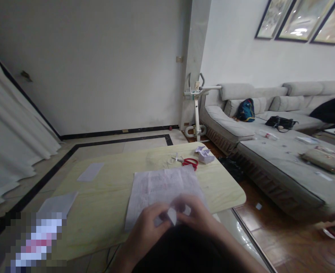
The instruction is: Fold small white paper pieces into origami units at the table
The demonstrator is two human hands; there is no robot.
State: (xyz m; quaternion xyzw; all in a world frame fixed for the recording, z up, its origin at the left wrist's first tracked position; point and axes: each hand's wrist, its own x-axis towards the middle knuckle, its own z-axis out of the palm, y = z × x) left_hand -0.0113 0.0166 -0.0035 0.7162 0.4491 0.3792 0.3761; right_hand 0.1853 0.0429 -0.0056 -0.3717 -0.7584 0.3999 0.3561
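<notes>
Pale table (107,204), small white paper (172,216) held from both sides

Left hand (150,223) pinches one edge, right hand (195,213) grips the other, both slightly blurred, over the near part of a large printed sheet (162,185)! Beyond it, red-handled scissors (190,163) lie near a folded paper shape (206,156).

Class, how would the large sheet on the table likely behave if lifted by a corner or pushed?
The large sheet would probably droop, since it looks thin and creased. It seems to be paper, so likely light for its size. Lying flat on the table, it might buckle at those creases if pushed.
</notes>
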